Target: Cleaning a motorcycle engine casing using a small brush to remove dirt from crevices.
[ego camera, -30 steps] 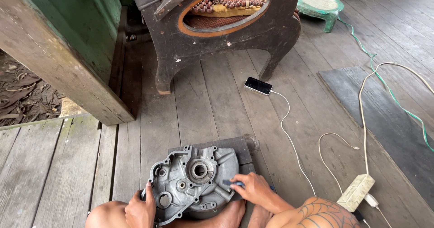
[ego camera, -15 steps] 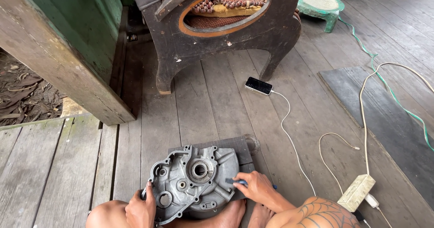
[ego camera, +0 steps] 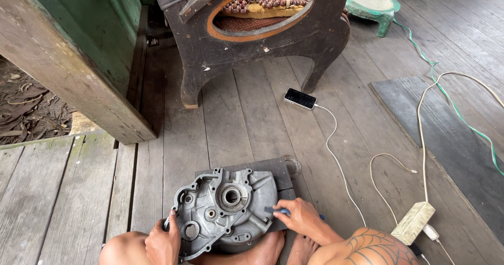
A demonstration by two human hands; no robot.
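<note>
A grey cast-metal engine case half [ego camera: 223,210] rests on a dark wooden board [ego camera: 273,170] on the plank floor, between my legs. My left hand [ego camera: 163,241] grips its lower left edge. My right hand [ego camera: 299,217] holds a small blue-handled tool [ego camera: 278,211] whose tip touches the case's right rim. My feet [ego camera: 265,249] sit just below the case.
A phone [ego camera: 300,98] lies on the floor, charging by a white cable [ego camera: 336,160]. A white power strip [ego camera: 413,223] sits at right, beside a dark mat [ego camera: 446,133]. A dark wooden chair [ego camera: 257,39], a green post [ego camera: 73,55] and a green stool [ego camera: 373,2] stand farther off.
</note>
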